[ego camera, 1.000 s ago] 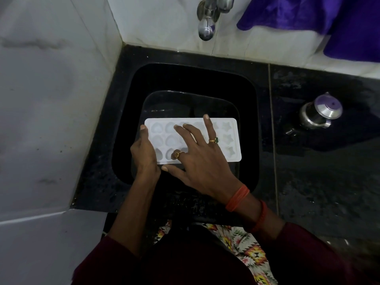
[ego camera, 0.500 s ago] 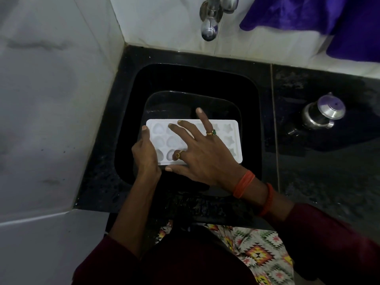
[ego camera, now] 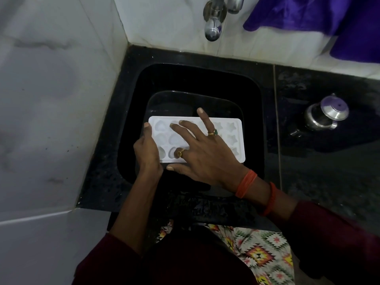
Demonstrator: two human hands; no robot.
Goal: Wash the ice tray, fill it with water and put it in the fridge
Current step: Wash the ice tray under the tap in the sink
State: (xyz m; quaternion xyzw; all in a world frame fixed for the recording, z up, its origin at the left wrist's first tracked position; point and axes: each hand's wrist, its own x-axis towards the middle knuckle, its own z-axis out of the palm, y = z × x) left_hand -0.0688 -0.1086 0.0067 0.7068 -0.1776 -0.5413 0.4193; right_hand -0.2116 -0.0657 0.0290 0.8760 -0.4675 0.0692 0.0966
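A white ice tray (ego camera: 232, 138) with heart and star shaped cells is held level over the black sink (ego camera: 197, 79). My left hand (ego camera: 147, 153) grips the tray's left end, thumb on its rim. My right hand (ego camera: 203, 151) lies spread flat on top of the tray, fingers reaching across the cells, thumb along the near edge. It wears two rings and orange wrist threads. A steel tap (ego camera: 213, 23) hangs above the sink's back edge; no water runs from it.
A dark basin (ego camera: 191, 99) sits inside the sink under the tray. A small steel lidded pot (ego camera: 327, 116) stands on the black counter to the right. Purple cloth (ego camera: 329, 19) hangs at the upper right. White tiled walls close off the left and back.
My right hand's fingers have slid a little leftward across the tray's cells. The tray and my left hand stay nearly where they were.
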